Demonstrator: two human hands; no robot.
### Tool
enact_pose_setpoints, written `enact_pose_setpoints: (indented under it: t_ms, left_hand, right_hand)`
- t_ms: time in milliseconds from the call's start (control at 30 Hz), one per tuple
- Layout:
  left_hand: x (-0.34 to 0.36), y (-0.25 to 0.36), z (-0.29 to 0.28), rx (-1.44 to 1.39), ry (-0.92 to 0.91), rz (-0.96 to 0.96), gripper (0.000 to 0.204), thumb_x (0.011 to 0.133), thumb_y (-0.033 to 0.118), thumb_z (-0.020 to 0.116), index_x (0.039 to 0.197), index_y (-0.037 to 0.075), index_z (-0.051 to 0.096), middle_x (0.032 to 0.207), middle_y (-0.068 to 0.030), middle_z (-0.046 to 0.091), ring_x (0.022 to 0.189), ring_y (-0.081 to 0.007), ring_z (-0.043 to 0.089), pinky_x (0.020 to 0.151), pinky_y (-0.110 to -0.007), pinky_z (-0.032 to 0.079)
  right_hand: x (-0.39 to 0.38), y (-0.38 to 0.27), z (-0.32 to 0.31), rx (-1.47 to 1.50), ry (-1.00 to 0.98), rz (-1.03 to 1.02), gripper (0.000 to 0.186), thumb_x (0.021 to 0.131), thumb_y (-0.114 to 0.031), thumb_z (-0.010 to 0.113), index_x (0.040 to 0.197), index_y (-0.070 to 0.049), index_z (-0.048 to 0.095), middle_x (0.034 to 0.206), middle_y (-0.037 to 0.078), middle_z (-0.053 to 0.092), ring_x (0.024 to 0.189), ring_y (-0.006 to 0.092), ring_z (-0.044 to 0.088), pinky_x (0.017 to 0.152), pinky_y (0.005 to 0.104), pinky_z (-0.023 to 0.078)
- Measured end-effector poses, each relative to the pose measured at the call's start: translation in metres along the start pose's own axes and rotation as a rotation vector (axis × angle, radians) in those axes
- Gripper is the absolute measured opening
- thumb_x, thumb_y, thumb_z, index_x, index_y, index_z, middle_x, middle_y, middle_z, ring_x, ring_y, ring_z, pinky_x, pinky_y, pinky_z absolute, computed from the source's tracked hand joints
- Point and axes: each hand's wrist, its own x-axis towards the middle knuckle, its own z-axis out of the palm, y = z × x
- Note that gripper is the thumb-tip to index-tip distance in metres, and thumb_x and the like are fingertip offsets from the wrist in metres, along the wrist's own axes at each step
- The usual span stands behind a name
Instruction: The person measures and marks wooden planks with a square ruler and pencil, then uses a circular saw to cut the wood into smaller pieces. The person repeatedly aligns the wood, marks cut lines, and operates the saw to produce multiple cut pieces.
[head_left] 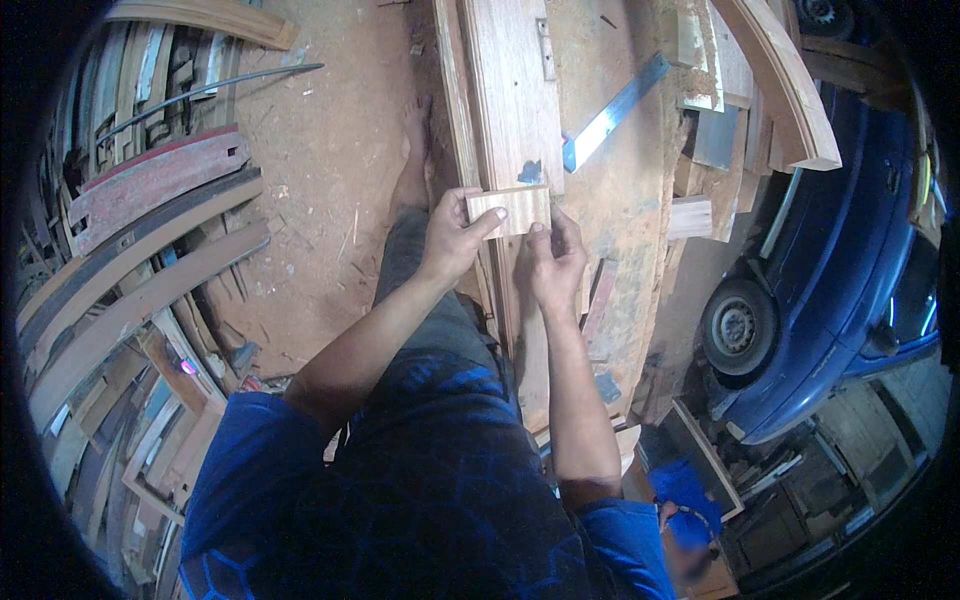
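Note:
My left hand (452, 238) and my right hand (557, 262) hold a small rectangular block of light wood (520, 210) between them. The left fingers close round its left end, thumb on top. At its right edge, the right thumb presses the near corner while the fingers curl beside it. Below the block runs a long wooden plank (510, 110) with a slot cut near its far right edge. A dark blue smudge marks the plank just beyond the block. Right of the plank lies a flat metal blade with a blue end (610, 115), resembling a try square.
The workbench (625, 215) carries wood offcuts (690, 217) and a curved wooden piece (785, 90) on its right. A blue car (800, 320) stands beyond. Stacked boards (150, 195) line the left. A person in blue (688, 500) is at the lower right.

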Motion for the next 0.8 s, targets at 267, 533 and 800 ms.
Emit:
enact_pose_setpoints:
  t_ms: [267,533,800]
  left_hand:
    - [0.002,-0.006,0.007,-0.028,0.019,0.028,0.045,0.094,0.007,0.076,0.129,-0.005,0.051,0.118,-0.0135,0.066,0.108,-0.0164,0.066,0.095,-0.031,0.055]
    - [-0.002,-0.004,0.005,0.047,0.05,-0.022,0.045,0.094,0.011,0.077,0.131,-0.001,0.052,0.116,-0.012,0.066,0.105,-0.0166,0.066,0.091,-0.031,0.056]
    - [-0.001,-0.01,0.002,0.139,0.018,0.079,0.042,0.094,0.014,0.079,0.127,0.0,0.056,0.117,-0.0116,0.067,0.107,-0.0166,0.066,0.091,-0.03,0.056]
  right_hand:
    - [0.006,0.004,-0.003,0.055,0.005,0.051,0.035,0.1,-0.01,0.067,0.131,0.005,0.065,0.127,0.015,0.067,0.117,0.0217,0.063,0.102,0.0349,0.048]
    - [0.005,-0.004,-0.002,0.114,-0.008,0.12,0.037,0.099,-0.01,0.069,0.132,0.005,0.064,0.128,0.015,0.067,0.116,0.0217,0.064,0.101,0.0352,0.049]
    - [0.01,-0.004,0.002,0.129,0.045,0.07,0.031,0.097,-0.01,0.073,0.122,0.006,0.068,0.109,0.011,0.073,0.102,0.0174,0.066,0.092,0.0306,0.051]
